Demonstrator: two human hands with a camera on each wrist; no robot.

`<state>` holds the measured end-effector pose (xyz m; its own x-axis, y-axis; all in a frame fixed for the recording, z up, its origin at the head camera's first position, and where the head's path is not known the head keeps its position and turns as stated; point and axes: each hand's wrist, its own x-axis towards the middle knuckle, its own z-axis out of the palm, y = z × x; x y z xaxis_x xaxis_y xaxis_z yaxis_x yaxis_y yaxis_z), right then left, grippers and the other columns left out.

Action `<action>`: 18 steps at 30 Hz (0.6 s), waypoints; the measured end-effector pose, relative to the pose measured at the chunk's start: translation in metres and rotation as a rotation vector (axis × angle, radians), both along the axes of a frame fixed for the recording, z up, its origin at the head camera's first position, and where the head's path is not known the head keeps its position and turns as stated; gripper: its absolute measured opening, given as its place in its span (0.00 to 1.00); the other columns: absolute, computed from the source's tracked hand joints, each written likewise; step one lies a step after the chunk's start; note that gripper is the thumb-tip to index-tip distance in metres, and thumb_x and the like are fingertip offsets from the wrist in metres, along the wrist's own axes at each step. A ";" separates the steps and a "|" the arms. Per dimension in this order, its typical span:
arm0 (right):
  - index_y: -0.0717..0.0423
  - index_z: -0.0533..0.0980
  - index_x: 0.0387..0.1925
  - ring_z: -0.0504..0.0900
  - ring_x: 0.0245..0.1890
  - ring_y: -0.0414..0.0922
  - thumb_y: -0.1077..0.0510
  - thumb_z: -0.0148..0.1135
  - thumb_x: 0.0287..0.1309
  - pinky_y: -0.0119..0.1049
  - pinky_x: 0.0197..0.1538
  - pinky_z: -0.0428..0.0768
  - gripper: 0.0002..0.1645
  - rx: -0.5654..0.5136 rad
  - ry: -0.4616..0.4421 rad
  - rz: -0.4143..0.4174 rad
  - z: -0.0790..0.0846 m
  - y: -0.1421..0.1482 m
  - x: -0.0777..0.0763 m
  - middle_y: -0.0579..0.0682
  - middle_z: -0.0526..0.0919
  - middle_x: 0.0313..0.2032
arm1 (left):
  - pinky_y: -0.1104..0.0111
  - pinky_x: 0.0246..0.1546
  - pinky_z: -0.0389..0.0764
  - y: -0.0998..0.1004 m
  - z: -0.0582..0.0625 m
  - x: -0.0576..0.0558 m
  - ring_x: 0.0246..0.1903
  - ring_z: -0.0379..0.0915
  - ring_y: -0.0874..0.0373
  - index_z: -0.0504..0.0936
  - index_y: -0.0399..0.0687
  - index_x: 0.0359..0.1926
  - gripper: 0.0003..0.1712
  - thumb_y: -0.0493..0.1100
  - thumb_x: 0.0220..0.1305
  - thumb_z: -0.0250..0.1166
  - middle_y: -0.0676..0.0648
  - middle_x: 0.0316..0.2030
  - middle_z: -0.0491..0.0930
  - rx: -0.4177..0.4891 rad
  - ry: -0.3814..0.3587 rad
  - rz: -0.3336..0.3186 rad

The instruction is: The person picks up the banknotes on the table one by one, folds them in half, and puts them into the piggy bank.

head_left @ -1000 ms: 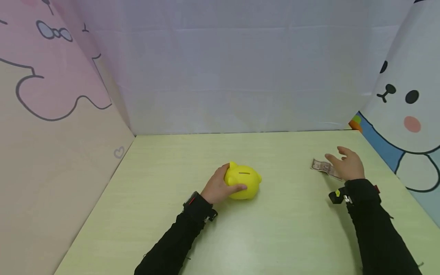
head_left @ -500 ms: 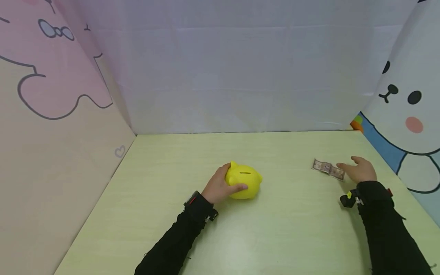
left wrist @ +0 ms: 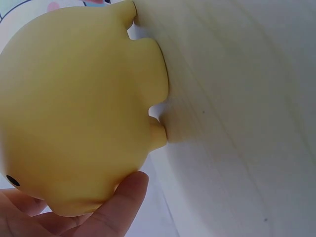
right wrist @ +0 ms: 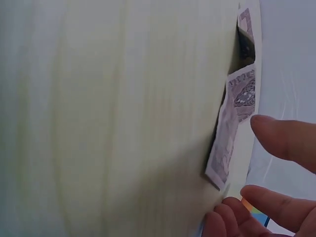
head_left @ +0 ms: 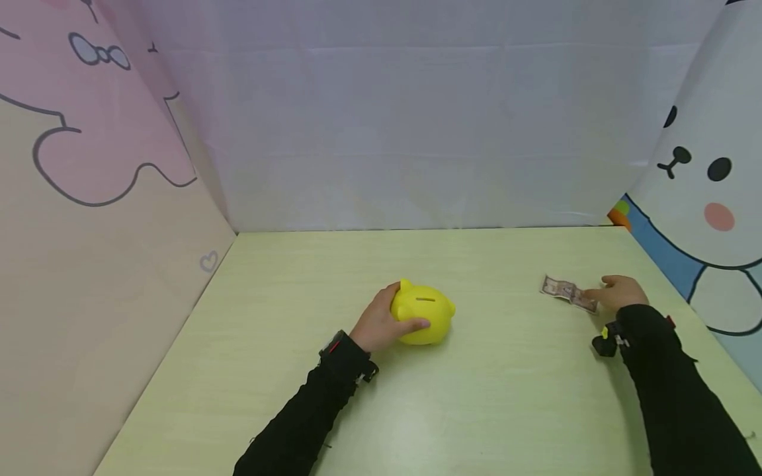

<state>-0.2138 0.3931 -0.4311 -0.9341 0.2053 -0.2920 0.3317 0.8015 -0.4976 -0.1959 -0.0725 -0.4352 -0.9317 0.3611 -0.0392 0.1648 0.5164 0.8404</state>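
Observation:
A yellow piggy bank [head_left: 439, 320] stands on the table, its coin slot facing up. My left hand [head_left: 376, 324] grips its left side, the thumb across the near side. Up close in the left wrist view, the bank's feet [left wrist: 150, 74] meet the tabletop and its black eye [left wrist: 13, 180] shows near my fingers. A creased banknote [head_left: 558, 289] lies at the right. Over its right end is my right hand [head_left: 622, 293]. In the right wrist view the thumb [right wrist: 286, 138] and forefinger are parted beside the banknote [right wrist: 228, 143], while the other fingers bend in.
Both hands work over a pale wood-grain table [head_left: 476, 403]. A white sheet [head_left: 381, 132] hangs behind its far edge. Cartoon-printed panels flank it, a pink and beige one [head_left: 119, 277] at left and a white bear print [head_left: 708, 218] at right.
My right hand moved right, uncovering the banknote, then lowered to its right end. The left hand keeps its hold on the piggy bank.

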 end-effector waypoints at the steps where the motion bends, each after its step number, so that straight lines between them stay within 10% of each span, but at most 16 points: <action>1: 0.82 0.50 0.67 0.59 0.61 0.76 0.45 0.57 0.64 0.67 0.61 0.68 0.50 -0.014 -0.014 -0.009 0.000 0.000 -0.001 0.82 0.56 0.63 | 0.59 0.56 0.75 0.000 0.000 0.000 0.53 0.69 0.50 0.53 0.42 0.75 0.59 0.63 0.53 0.72 0.39 0.68 0.64 0.001 0.000 -0.001; 18: 0.83 0.58 0.62 0.62 0.59 0.76 0.52 0.58 0.64 0.66 0.60 0.69 0.42 0.036 -0.056 -0.020 -0.001 -0.007 -0.005 0.81 0.59 0.62 | 0.59 0.55 0.75 -0.001 0.000 -0.001 0.53 0.69 0.50 0.52 0.42 0.75 0.60 0.64 0.53 0.72 0.39 0.68 0.64 0.004 0.007 -0.010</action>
